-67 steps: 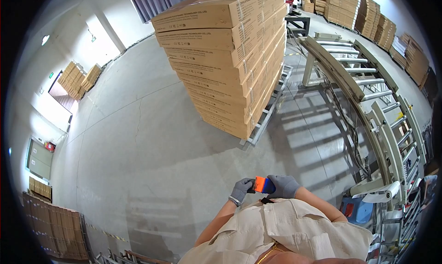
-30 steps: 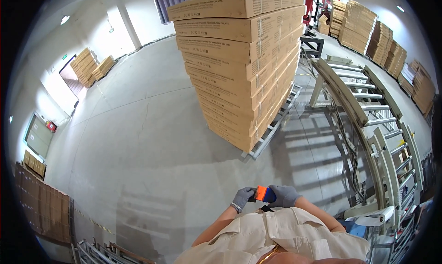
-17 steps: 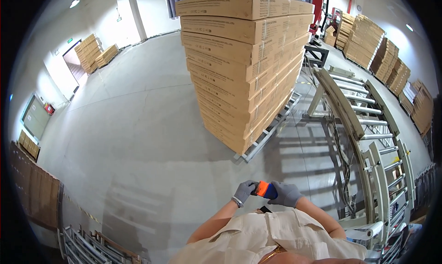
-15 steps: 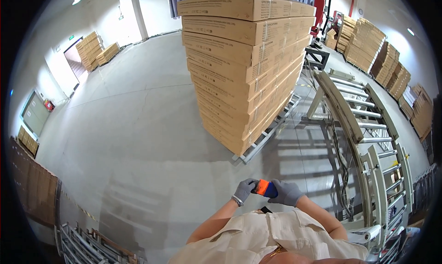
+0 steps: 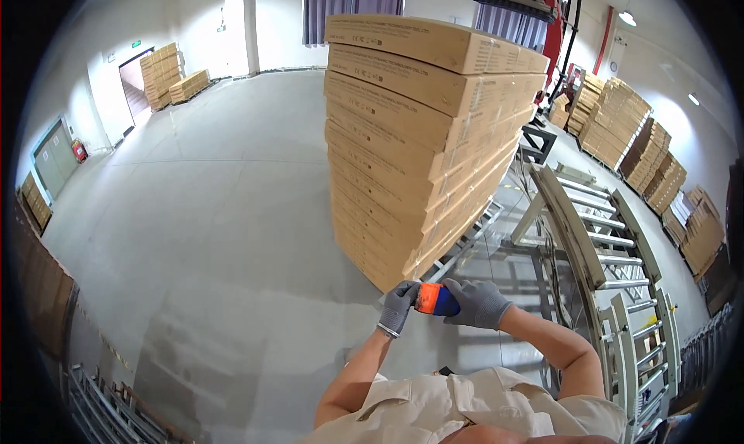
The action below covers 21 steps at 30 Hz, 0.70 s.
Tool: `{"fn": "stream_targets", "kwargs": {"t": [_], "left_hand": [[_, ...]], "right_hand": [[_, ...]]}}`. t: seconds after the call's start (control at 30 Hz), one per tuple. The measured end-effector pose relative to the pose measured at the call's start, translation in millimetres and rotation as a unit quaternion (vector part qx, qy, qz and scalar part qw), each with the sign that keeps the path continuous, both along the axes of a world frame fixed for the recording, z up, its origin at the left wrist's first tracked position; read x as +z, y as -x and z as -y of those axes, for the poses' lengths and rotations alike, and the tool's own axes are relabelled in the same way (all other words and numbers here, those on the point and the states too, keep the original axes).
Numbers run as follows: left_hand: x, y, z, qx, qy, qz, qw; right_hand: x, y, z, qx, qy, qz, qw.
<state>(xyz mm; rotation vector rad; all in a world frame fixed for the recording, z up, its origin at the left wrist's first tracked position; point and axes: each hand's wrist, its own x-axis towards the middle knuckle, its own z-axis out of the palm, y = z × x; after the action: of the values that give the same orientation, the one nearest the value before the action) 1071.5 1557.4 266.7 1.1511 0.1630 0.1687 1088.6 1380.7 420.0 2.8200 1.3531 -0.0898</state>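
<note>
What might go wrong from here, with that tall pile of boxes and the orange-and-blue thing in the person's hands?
The carton stack is tall and its edges look uneven, so a bump might shift a box.

The metal pallet shows beyond the cartons at floor level and could catch a foot.

The gloved left hand and right hand hold the orange-and-blue object; it might slip.

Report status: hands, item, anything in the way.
Left hand at orange end, right hand on blue end of orange-blue item. Carton stack straight ahead. Roller conveyor to the right.
</note>
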Motion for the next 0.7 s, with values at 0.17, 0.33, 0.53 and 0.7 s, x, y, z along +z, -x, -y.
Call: {"fn": "stream_targets", "kwargs": {"t": [0.17,0.33,0.53,0.7], "left_hand": [[16,-76,-66,0.048,-0.135,0.113,0.983],[79,-158,-111,0.068,-0.172,0.211,0.96],[121,-287,-158,0.153,-0.233,0.327,0.903],[130,-355,-155,0.269,-0.326,0.401,0.813]], "right_hand": [[28,-49,-71,-0.03,0.035,0.043,0.998],[63,-97,-85,-0.092,0.001,0.144,0.985],[90,-133,-51,-0.237,-0.004,0.233,0.943],[95,-165,-71,-0.235,-0.001,0.327,0.916]]}}
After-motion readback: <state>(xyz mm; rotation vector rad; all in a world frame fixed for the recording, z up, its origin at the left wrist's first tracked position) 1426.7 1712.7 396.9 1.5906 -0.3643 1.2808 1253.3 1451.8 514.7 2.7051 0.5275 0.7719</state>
